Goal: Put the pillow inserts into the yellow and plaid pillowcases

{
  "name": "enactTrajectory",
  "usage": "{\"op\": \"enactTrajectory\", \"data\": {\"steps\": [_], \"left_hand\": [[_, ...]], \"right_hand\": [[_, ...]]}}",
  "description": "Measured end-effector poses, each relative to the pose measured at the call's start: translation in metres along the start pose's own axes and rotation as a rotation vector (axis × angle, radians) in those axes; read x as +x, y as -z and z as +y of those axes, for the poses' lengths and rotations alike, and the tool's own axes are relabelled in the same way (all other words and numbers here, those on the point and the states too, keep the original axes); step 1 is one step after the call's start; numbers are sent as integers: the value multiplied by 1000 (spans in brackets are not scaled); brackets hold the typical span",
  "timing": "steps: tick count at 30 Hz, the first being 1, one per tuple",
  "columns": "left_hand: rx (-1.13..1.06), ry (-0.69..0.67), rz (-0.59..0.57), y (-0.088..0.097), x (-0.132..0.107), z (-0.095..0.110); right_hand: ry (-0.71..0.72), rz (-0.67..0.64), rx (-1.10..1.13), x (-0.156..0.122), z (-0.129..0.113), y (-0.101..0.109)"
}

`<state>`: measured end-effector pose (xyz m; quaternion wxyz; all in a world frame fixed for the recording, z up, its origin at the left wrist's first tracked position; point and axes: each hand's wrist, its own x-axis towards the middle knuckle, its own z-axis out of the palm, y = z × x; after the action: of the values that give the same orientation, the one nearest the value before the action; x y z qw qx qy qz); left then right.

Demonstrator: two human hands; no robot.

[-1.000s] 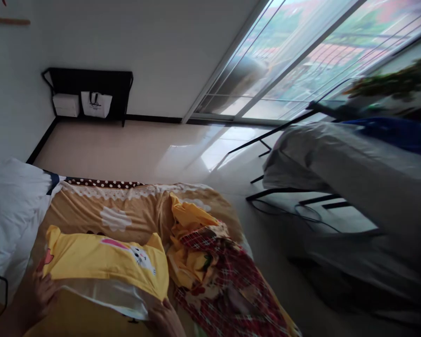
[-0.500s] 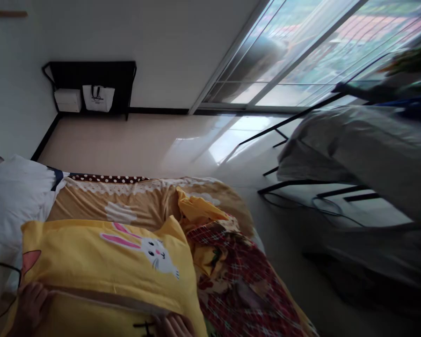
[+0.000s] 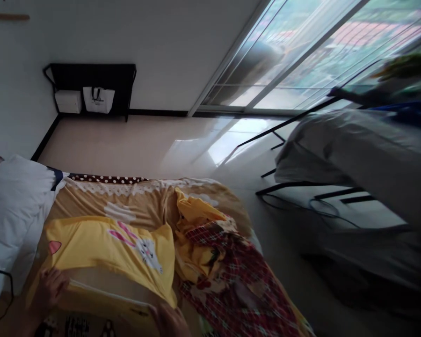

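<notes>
A yellow pillowcase (image 3: 94,238) with a white rabbit and pink ears printed on it lies over the bed in front of me. Its near edge is raised, and a wide brownish gap shows between the far part and the near edge. My left hand (image 3: 54,285) has its fingers closed on the near-left edge. At the near-right edge my right hand (image 3: 170,319) also grips the cloth, partly cut off and blurred at the bottom of the view. Both hands stand apart with the cloth stretched between them.
A white pillow (image 3: 16,206) lies at the left, with a thin black cable (image 3: 11,285) near it. Crumpled red plaid and yellow cloth (image 3: 238,276) is heaped on the tan bedspread (image 3: 150,201). A covered rack (image 3: 337,145) stands right; a black shelf (image 3: 122,89) is against the far wall.
The pillowcase's near edge has been lifted and its gap has widened. Its left side has shifted right and its right side left. My left hand has moved right and slightly up.
</notes>
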<state>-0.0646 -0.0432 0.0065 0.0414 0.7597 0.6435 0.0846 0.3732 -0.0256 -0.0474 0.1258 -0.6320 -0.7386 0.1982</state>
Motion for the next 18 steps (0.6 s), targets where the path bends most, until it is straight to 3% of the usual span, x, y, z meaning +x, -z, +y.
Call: {"op": "enactTrajectory", "data": {"steps": [5, 9, 11, 15, 18], "left_hand": [[-110, 143, -110, -8, 9, -7], [-53, 432, -152, -26, 38, 2], [9, 491, -189, -30, 56, 11], [73, 512, -196, -28, 81, 13], [93, 669, -202, -23, 90, -1]], "right_hand": [[-103, -105, -40, 18, 6, 3], [-257, -139, -192, 47, -18, -2], [-282, -92, -290, 60, -30, -3], [-443, 25, -437, 75, -34, 1], [-527, -81, -414, 80, -27, 9]]}}
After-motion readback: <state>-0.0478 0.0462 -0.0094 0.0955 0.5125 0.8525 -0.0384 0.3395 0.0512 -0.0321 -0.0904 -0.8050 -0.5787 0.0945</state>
